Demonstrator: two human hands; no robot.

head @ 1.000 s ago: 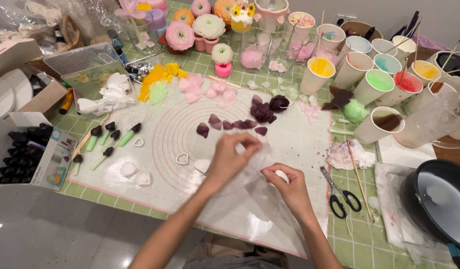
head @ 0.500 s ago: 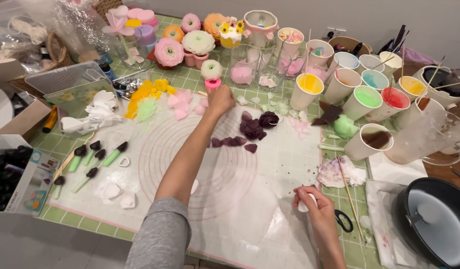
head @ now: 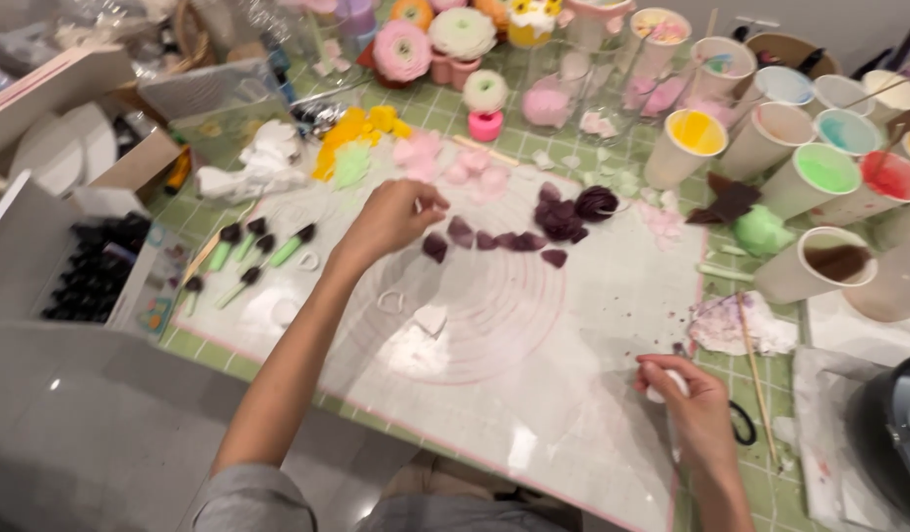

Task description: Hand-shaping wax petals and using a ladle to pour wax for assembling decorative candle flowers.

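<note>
Left hand (head: 391,219) pinching something hidden near purple petals (head: 494,239), right hand (head: 686,399) clutching white tool (head: 669,386), scissors (head: 741,424) partly covered.

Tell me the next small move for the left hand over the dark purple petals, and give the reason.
Probably a short drop and pinch: the left hand hovers with curled fingers just left of the row of dark purple petal pieces on the translucent rolling mat, nearest its leftmost petal. The right hand is occupied with a small white piece at the mat's edge.

Dark purple petals (head: 499,239) lie flat in a row mid-mat, w/ more piled at right end.
</note>
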